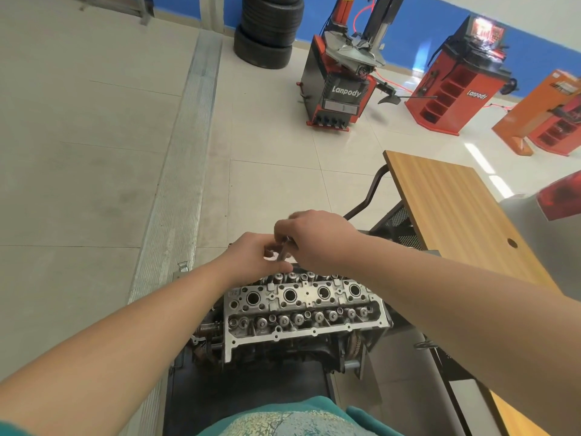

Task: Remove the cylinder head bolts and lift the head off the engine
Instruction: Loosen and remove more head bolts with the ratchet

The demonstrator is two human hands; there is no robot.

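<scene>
**Drawing a head bolt out along the far row**

My right hand point(317, 237) pinches a long dark bolt point(285, 250) near its top, fingers curled round the shank, and my left hand point(256, 258) closes its fingertips on the lower part of the same bolt to steady it. Both sit just above the far edge of the cylinder head point(306, 305), which remains seated on the engine point(283, 350), directly ahead of me and low.

I judge this to be the pull-out of a loosened bolt. To do it well I should keep the shank in line with its bore and lift straight up, so the threads do not drag on the aluminium; whether the tip has cleared the hole I cannot tell, as my hands hide it. The left fingers should only guide, not bend the bolt sideways.

Around the head the room is uneven. To its right the wooden table point(456, 209) comes close, its edge and dark frame near my right forearm, so a wide swing that way risks a knock, though the tabletop looks a handy spot for bolts. To the left of the head lies bare tiled floor point(94, 184) with a metal floor channel point(185, 158), giving free elbow room. Beyond the head the floor stays open as far as the tyre changer point(341, 80) and stacked tyres point(267, 29), well apart.
</scene>
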